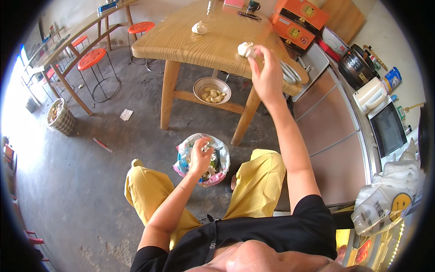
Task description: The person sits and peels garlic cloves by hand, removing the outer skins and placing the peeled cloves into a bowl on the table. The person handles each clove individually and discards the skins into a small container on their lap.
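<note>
My right hand (266, 76) is stretched out to the near edge of the wooden table (176, 40). Its thumb and fingertips pinch the near right side of a white garlic bulb (245, 50). Farther back on the tabletop lies another garlic bulb (199, 28). Over a bag-lined waste bin (222, 149) on the floor between my knees, my left hand (199, 157) hovers with bent fingers apart and nothing visible in it. Scraps and pale peelings fill the bin. A bowl (198, 89) of peeled garlic cloves (213, 96) sits low beneath the tabletop.
Orange cartons (295, 27) are stacked at the table's right. A counter along the right bears a rice cooker (357, 64), a kettle (370, 93) and a microwave (387, 129). Red stools (92, 59) and a checked wastebasket (63, 117) stand at left.
</note>
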`<state>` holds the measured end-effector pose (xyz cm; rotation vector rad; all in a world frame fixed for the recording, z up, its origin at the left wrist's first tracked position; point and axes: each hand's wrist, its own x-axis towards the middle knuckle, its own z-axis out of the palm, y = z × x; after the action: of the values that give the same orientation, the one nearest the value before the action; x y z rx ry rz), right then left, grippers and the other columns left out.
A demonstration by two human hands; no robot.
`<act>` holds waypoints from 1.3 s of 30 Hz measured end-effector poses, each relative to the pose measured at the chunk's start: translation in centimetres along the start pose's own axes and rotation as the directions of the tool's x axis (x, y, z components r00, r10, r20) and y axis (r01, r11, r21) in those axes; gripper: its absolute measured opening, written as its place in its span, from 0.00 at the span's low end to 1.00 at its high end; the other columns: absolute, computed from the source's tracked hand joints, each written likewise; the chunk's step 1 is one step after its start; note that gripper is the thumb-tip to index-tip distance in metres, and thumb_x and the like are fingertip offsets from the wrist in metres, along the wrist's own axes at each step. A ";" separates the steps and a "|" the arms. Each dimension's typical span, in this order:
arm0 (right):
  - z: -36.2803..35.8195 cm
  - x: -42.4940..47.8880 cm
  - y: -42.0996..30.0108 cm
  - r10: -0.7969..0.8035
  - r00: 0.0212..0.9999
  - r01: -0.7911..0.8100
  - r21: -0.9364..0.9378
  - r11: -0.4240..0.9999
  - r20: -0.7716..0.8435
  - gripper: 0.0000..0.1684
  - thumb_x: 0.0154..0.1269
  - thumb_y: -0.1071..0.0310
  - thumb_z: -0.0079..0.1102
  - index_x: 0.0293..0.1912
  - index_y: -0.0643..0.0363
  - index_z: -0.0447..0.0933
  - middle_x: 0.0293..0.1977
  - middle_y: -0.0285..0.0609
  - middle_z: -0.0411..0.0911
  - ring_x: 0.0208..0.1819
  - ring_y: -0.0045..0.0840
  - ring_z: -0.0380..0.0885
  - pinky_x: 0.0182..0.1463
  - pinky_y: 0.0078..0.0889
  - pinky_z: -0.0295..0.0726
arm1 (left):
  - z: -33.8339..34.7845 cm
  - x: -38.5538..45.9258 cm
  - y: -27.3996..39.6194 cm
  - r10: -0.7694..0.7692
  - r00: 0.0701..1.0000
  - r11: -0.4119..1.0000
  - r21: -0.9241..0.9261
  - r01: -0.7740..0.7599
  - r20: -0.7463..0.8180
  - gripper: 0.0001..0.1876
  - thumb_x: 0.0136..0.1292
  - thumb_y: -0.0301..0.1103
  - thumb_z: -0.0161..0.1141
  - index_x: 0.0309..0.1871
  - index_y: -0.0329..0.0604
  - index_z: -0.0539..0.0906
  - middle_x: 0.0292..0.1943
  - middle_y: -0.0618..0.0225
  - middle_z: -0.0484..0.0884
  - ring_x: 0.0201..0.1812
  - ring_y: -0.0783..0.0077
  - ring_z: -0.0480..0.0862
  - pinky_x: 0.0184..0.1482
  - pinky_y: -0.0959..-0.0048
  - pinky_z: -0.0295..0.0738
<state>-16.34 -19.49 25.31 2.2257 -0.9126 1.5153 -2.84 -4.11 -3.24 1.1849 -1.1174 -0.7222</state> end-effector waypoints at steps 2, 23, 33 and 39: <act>0.6 2.8 2.2 0.073 0.985 -0.049 -0.158 0.986 0.153 0.18 0.67 0.65 0.66 0.52 0.62 0.75 0.42 0.53 0.83 0.44 0.49 0.82 0.46 0.49 0.80 | 0.1 -0.3 1.7 -0.065 0.986 0.995 0.088 0.052 0.150 0.09 0.71 0.27 0.56 0.49 0.37 0.83 0.26 0.64 0.86 0.35 0.63 0.88 0.42 0.67 0.81; 2.0 -17.1 -8.7 0.071 0.775 -0.501 0.541 0.676 0.629 0.29 0.57 0.85 0.66 0.58 0.61 0.71 0.51 0.49 0.80 0.51 0.37 0.84 0.54 0.36 0.82 | -4.7 0.8 5.9 -0.147 0.957 0.724 -0.631 0.277 0.252 0.24 0.80 0.48 0.51 0.68 0.39 0.72 0.53 0.66 0.82 0.47 0.76 0.82 0.48 0.74 0.79; 1.9 -20.7 -6.2 0.211 0.574 -0.623 0.254 0.740 0.791 0.13 0.74 0.61 0.61 0.44 0.61 0.73 0.27 0.45 0.80 0.25 0.37 0.79 0.30 0.36 0.76 | -4.8 -0.2 5.2 -0.163 0.970 0.842 -0.487 0.231 0.179 0.24 0.78 0.39 0.55 0.71 0.37 0.69 0.57 0.64 0.81 0.57 0.71 0.81 0.57 0.68 0.80; 2.5 -21.7 -8.0 0.146 0.656 -0.599 0.394 0.697 0.740 0.10 0.77 0.65 0.54 0.47 0.59 0.66 0.30 0.51 0.82 0.32 0.49 0.84 0.33 0.46 0.80 | -3.3 -1.2 4.5 -0.177 0.975 0.900 -0.380 0.214 0.132 0.21 0.82 0.40 0.46 0.70 0.38 0.65 0.53 0.67 0.79 0.51 0.76 0.80 0.54 0.73 0.78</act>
<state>-14.61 -7.60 5.40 3.3873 -1.3265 1.2791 -0.61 -0.67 0.71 0.9314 -0.8802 -1.1127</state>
